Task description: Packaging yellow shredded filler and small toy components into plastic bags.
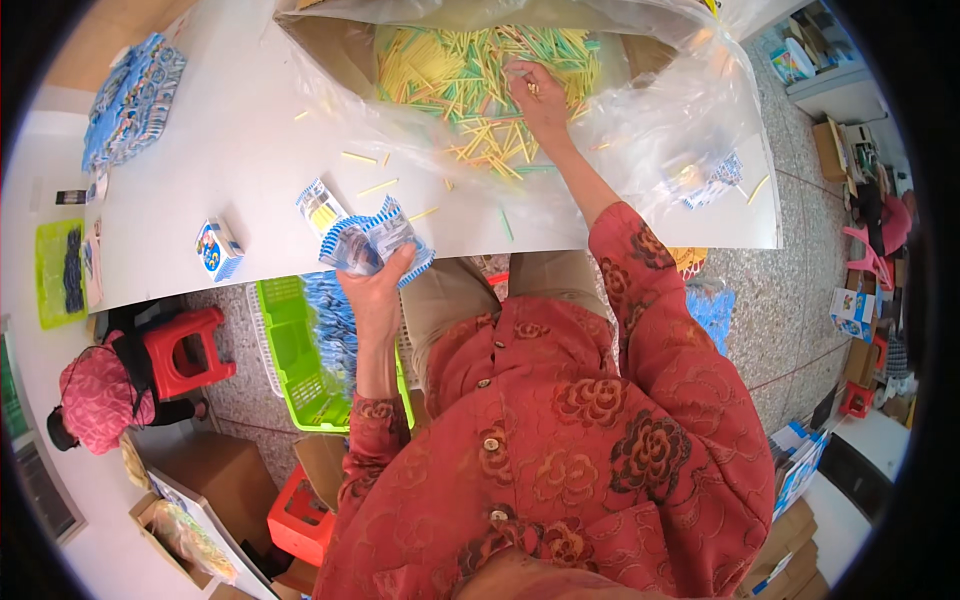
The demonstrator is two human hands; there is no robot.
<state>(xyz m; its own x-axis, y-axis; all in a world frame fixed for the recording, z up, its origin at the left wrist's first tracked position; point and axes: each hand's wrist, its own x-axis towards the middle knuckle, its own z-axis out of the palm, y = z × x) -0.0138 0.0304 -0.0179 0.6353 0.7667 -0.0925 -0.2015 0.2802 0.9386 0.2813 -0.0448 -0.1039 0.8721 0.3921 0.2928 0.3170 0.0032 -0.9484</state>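
Note:
My left hand (374, 300) grips an open clear plastic bag (388, 236) with blue-and-white striped edges, held at the table's front edge. The bag's mouth gapes, and I cannot make out what lies in it. Touching it on the left is a small packet (320, 207) with yellow sticks showing through. My right hand (540, 103) reaches into a cardboard box lined with clear plastic (340, 50). Its fingers are curled together over a heap of thin yellow, green and orange sticks (440, 70), with small yellow ends showing between them.
On the white table (240, 120) lie loose sticks, a small blue-and-white box (218, 249) and a stack of blue packaging (135, 100). Below stands a green basket (310, 375) with blue bags. A red stool (188, 350) and another person (105, 395) are at left.

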